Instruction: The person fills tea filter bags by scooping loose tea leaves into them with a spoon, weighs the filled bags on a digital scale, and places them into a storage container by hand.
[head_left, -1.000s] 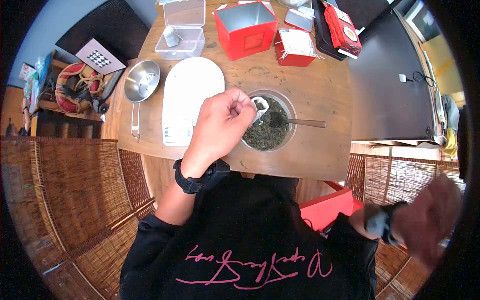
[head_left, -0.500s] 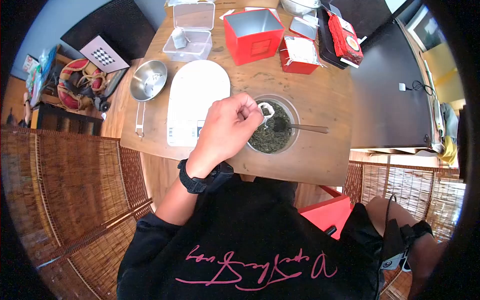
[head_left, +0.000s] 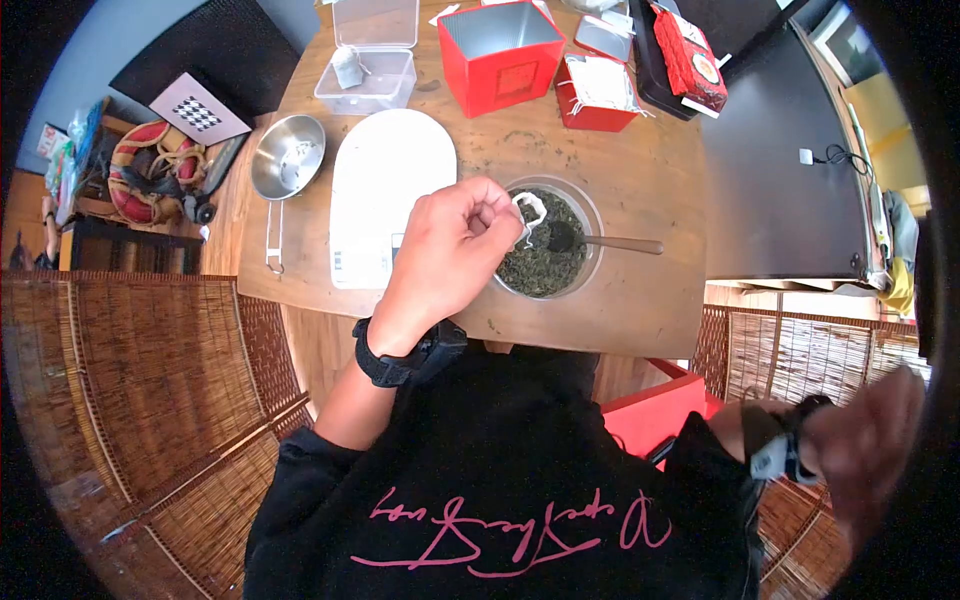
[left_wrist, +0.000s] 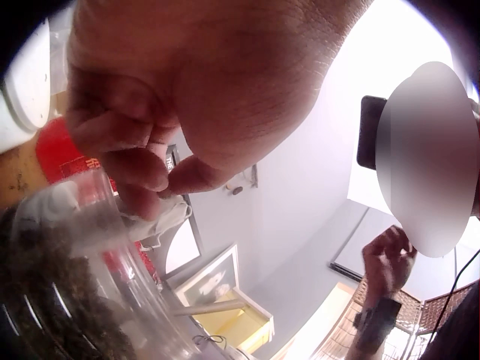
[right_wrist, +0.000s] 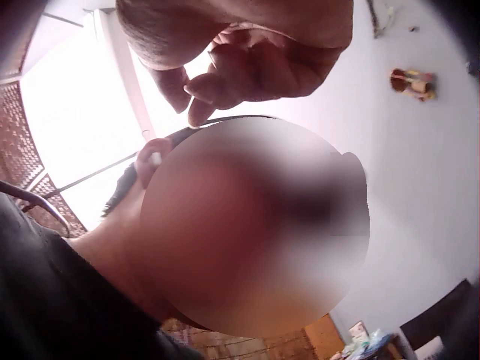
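Note:
My left hand [head_left: 455, 240] pinches a small white pouch [head_left: 530, 212] by its edge between thumb and fingertips, its rim standing open in a loop. Below it sits a clear round container [head_left: 597, 235] of dried green leaves [head_left: 540, 270], with a spoon [head_left: 625, 243] lying across the right rim. From the left wrist view, my left hand [left_wrist: 187, 90] and the pouch [left_wrist: 169, 217] are beside the container's wall. Raised at the far right, my right hand [head_left: 868, 450] is blurred. The right wrist view puts this hand [right_wrist: 247, 56] by the head, fingers loosely bent, no object visible in them.
A white scale [head_left: 390, 160] lies left of the container, with a metal pan [head_left: 288, 158] beyond it. Along the back are a lidded plastic box [head_left: 375, 95] holding a filled pouch, a red tin [head_left: 505, 80], a red box of white pouches [head_left: 598, 115] and a red packet [head_left: 690, 65].
My right hand dropped lower at the right, then came back up beside the head. My left hand keeps its pinch on the pouch over the container. The head view has shifted slightly.

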